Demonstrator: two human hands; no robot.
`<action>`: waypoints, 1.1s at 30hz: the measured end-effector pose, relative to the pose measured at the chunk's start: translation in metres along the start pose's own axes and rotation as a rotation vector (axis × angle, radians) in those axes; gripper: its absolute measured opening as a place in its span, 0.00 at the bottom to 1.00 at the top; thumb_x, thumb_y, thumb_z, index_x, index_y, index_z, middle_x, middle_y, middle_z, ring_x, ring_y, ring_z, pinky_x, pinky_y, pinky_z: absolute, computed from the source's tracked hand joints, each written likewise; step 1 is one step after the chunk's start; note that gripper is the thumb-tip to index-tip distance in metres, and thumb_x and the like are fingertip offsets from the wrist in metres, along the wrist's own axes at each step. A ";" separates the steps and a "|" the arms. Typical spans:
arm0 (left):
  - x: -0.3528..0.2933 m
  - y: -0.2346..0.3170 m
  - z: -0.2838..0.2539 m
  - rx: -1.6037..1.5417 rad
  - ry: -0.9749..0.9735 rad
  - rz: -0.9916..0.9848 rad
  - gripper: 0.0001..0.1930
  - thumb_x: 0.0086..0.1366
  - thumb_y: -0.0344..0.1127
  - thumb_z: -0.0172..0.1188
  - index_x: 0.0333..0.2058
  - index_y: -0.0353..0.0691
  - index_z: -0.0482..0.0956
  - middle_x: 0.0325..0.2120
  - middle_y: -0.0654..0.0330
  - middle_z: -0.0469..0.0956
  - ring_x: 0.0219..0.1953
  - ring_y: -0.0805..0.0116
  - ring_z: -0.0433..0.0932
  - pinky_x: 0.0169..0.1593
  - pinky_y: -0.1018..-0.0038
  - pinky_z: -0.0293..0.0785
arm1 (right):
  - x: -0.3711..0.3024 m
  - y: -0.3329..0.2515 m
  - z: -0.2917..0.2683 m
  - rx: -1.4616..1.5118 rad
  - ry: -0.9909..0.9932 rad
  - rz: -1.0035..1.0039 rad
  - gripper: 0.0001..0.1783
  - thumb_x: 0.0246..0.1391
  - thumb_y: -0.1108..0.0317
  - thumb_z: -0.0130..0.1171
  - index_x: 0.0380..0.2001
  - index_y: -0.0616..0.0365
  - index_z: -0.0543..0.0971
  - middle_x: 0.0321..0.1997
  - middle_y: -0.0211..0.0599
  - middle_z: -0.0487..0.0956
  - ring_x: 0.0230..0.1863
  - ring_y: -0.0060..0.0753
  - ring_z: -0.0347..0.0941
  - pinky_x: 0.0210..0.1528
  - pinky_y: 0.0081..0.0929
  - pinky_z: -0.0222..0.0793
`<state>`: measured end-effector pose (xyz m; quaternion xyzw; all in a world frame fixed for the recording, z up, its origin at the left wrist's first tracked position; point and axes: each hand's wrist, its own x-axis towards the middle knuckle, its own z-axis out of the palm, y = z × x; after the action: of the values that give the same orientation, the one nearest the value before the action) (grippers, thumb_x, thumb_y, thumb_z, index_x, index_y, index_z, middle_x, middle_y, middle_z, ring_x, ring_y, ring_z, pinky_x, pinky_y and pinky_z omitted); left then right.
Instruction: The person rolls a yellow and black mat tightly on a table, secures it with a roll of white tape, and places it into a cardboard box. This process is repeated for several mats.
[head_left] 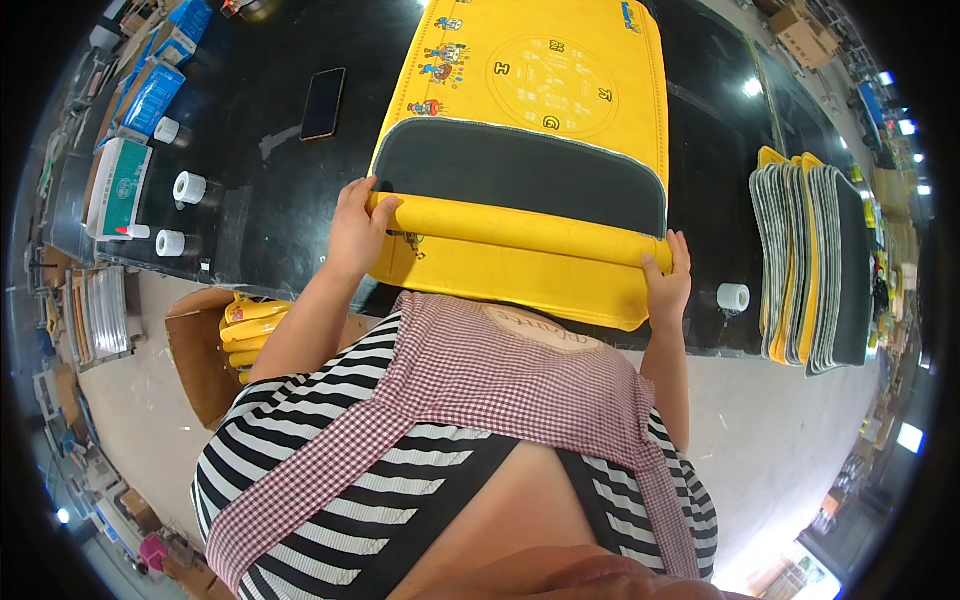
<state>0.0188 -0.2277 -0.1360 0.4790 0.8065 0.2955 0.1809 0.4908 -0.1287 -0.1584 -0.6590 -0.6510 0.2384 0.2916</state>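
A yellow mat, its dark grey underside (pixel 520 172) facing up, lies partly rolled on top of another yellow mat (pixel 628 110) printed with cartoon figures and a circle. The rolled part (pixel 520 232) shows yellow on its outside and runs crosswise in front of my body. My left hand (pixel 356 228) grips the left end of the roll, thumb on top. At the right end my right hand (pixel 670 280) holds it likewise, fingers along the edge. The grey part beyond the roll lies flat, with rounded far corners.
A phone (pixel 323 103) lies on the black table (pixel 270 200) at left. White tape rolls (pixel 189 188) and a green-white box (pixel 118 190) stand farther left. At right are a tape roll (pixel 733 298) and stacked mats (pixel 800 260). A carton (pixel 195 350) below holds yellow rolls.
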 end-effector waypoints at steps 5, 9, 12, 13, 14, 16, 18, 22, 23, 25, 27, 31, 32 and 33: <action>0.000 0.001 -0.002 -0.024 -0.021 -0.012 0.25 0.73 0.42 0.62 0.62 0.32 0.76 0.63 0.45 0.74 0.60 0.49 0.77 0.65 0.64 0.73 | -0.012 -0.012 -0.003 0.066 -0.030 0.178 0.32 0.62 0.62 0.69 0.68 0.55 0.74 0.71 0.47 0.72 0.71 0.50 0.69 0.73 0.41 0.66; 0.011 0.003 0.002 -0.015 0.004 0.036 0.27 0.71 0.44 0.65 0.62 0.32 0.76 0.61 0.45 0.76 0.59 0.49 0.79 0.63 0.64 0.74 | -0.015 -0.009 0.004 -0.002 0.034 0.103 0.29 0.63 0.62 0.68 0.65 0.57 0.75 0.68 0.47 0.74 0.69 0.47 0.71 0.71 0.41 0.67; 0.010 0.000 0.005 -0.067 0.022 0.028 0.29 0.71 0.43 0.66 0.64 0.32 0.74 0.62 0.44 0.75 0.60 0.50 0.78 0.63 0.65 0.74 | -0.017 0.019 0.017 0.117 0.142 0.041 0.22 0.66 0.65 0.65 0.60 0.61 0.78 0.65 0.45 0.77 0.65 0.43 0.73 0.69 0.38 0.68; 0.003 -0.004 0.006 -0.097 0.036 0.025 0.29 0.71 0.43 0.66 0.64 0.32 0.73 0.62 0.44 0.75 0.60 0.50 0.78 0.63 0.65 0.74 | -0.016 0.026 0.020 0.184 0.181 0.008 0.19 0.67 0.66 0.64 0.58 0.62 0.79 0.64 0.44 0.78 0.64 0.41 0.74 0.68 0.37 0.69; -0.002 -0.008 0.007 -0.126 0.051 0.022 0.29 0.71 0.42 0.66 0.65 0.32 0.73 0.62 0.44 0.75 0.61 0.50 0.78 0.64 0.66 0.74 | -0.016 0.034 0.020 0.313 0.207 0.030 0.15 0.68 0.68 0.63 0.55 0.62 0.80 0.63 0.43 0.78 0.63 0.41 0.75 0.68 0.36 0.69; -0.011 -0.020 0.010 -0.176 0.049 0.060 0.28 0.72 0.40 0.64 0.65 0.32 0.72 0.64 0.43 0.73 0.63 0.48 0.76 0.66 0.65 0.72 | -0.021 0.044 0.020 0.568 0.244 0.086 0.09 0.69 0.72 0.60 0.48 0.64 0.82 0.62 0.41 0.80 0.61 0.39 0.76 0.67 0.33 0.70; -0.012 -0.029 0.014 -0.192 0.080 0.136 0.27 0.73 0.39 0.63 0.65 0.33 0.72 0.65 0.43 0.73 0.64 0.47 0.75 0.67 0.64 0.71 | -0.019 0.048 0.019 0.787 0.222 0.150 0.05 0.70 0.75 0.58 0.38 0.62 0.82 0.61 0.41 0.80 0.60 0.38 0.77 0.65 0.30 0.71; -0.009 -0.034 0.017 -0.139 0.062 0.151 0.25 0.73 0.40 0.63 0.64 0.35 0.74 0.65 0.44 0.72 0.65 0.45 0.74 0.67 0.63 0.70 | -0.021 0.048 0.013 0.699 0.191 0.166 0.04 0.69 0.74 0.59 0.39 0.60 0.82 0.61 0.38 0.81 0.60 0.37 0.77 0.64 0.33 0.72; -0.005 -0.033 0.016 -0.112 0.034 0.137 0.25 0.73 0.40 0.63 0.64 0.35 0.74 0.65 0.44 0.72 0.64 0.45 0.74 0.67 0.63 0.70 | -0.019 0.048 0.010 0.549 0.193 0.113 0.03 0.69 0.73 0.60 0.39 0.60 0.82 0.61 0.38 0.81 0.59 0.37 0.77 0.64 0.35 0.72; 0.006 -0.014 0.004 -0.018 -0.067 0.057 0.25 0.73 0.42 0.63 0.64 0.36 0.75 0.67 0.44 0.71 0.64 0.44 0.75 0.67 0.63 0.71 | -0.015 0.037 0.009 0.122 0.224 -0.049 0.05 0.66 0.70 0.63 0.43 0.58 0.82 0.60 0.39 0.81 0.60 0.43 0.77 0.67 0.44 0.70; 0.018 0.002 0.003 0.042 -0.061 0.026 0.26 0.72 0.43 0.63 0.64 0.37 0.75 0.67 0.44 0.71 0.63 0.43 0.75 0.67 0.63 0.71 | -0.013 0.002 0.015 -0.249 0.168 -0.348 0.13 0.65 0.63 0.64 0.49 0.55 0.82 0.62 0.43 0.80 0.65 0.47 0.74 0.71 0.51 0.63; 0.052 0.014 0.022 0.183 0.079 0.094 0.24 0.72 0.40 0.63 0.63 0.40 0.77 0.67 0.44 0.71 0.64 0.44 0.76 0.67 0.64 0.71 | -0.039 -0.086 0.044 -0.619 -0.025 -0.519 0.34 0.62 0.43 0.63 0.67 0.47 0.75 0.70 0.52 0.72 0.76 0.53 0.61 0.78 0.65 0.43; 0.062 0.015 0.026 0.261 0.185 0.217 0.22 0.72 0.39 0.63 0.62 0.41 0.78 0.67 0.45 0.71 0.64 0.44 0.75 0.68 0.61 0.70 | -0.028 -0.091 0.049 -0.661 -0.055 -0.467 0.38 0.62 0.40 0.61 0.69 0.46 0.73 0.73 0.53 0.69 0.78 0.54 0.59 0.79 0.66 0.41; 0.072 0.017 0.033 0.335 0.290 0.340 0.21 0.71 0.38 0.64 0.61 0.42 0.79 0.66 0.45 0.72 0.65 0.45 0.74 0.68 0.59 0.69 | -0.016 -0.093 0.052 -0.705 -0.086 -0.414 0.41 0.62 0.36 0.60 0.72 0.44 0.70 0.75 0.54 0.67 0.79 0.54 0.56 0.79 0.68 0.38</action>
<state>0.0152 -0.1483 -0.1505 0.5834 0.7696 0.2500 -0.0704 0.3873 -0.1420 -0.1315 -0.5631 -0.8232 -0.0357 0.0622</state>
